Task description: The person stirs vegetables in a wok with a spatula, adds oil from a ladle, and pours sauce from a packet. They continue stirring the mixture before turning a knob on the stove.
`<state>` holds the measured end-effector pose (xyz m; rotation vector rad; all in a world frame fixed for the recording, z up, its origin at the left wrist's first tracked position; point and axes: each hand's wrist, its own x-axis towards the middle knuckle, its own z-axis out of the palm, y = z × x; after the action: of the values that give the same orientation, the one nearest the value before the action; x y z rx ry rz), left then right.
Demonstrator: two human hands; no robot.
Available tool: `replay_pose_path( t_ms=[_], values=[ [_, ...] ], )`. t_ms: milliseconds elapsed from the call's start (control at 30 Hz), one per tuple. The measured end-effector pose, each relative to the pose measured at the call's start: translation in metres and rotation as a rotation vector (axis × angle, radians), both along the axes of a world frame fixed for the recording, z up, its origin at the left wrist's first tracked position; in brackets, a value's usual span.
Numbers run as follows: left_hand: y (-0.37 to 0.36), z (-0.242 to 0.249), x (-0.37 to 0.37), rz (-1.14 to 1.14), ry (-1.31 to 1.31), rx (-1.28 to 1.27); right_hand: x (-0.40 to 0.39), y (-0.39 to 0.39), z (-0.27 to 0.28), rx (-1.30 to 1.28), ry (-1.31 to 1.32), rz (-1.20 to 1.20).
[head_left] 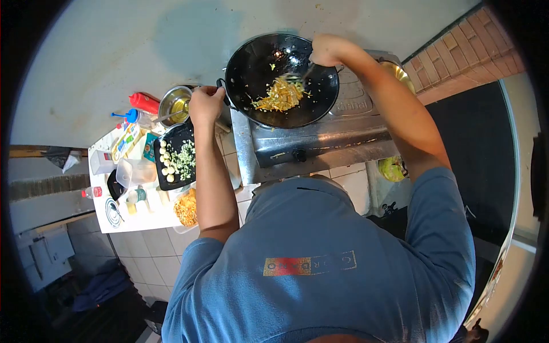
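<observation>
A black wok rests on the metal stove, with a heap of shredded vegetables in its middle. My left hand is closed round the wok's side handle at the left rim. Over the right rim, my right hand grips a spatula whose blurred end reaches down to the food. Just below my left hand lies a black tray with chopped pale pieces and small round pale pieces on it.
The stove has a front knob. On the white table at left stand a metal pot, a red bottle, a clear plastic container and shredded orange food. A golden bowl sits behind my right arm.
</observation>
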<state>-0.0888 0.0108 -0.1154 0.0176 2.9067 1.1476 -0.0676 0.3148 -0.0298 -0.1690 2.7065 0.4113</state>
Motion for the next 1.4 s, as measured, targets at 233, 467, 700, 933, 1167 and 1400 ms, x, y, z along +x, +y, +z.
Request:
replay_pose_path(
  t_ms=[233,467,700,933,1167,1400],
  values=[
    [-0.002,-0.007,-0.002,0.0,0.014,0.0,0.081,-0.026,0.037,-0.525,0.506,0.008],
    [-0.003,-0.01,-0.001,-0.003,0.001,0.03,0.104,-0.045,-0.014,-0.348,0.63,0.09],
    [-0.004,-0.007,0.003,-0.022,0.033,0.003,0.145,-0.073,-0.027,-0.472,0.637,0.139],
    [0.0,-0.001,0.01,0.023,0.047,0.021,0.149,-0.052,-0.002,-0.534,0.738,0.038],
    [0.0,-0.003,0.011,0.031,0.047,0.022,0.156,-0.039,-0.043,-0.465,0.683,0.046],
    [0.0,-0.002,0.013,0.019,0.04,0.018,0.171,-0.054,-0.011,-0.598,0.693,0.07]
  ],
)
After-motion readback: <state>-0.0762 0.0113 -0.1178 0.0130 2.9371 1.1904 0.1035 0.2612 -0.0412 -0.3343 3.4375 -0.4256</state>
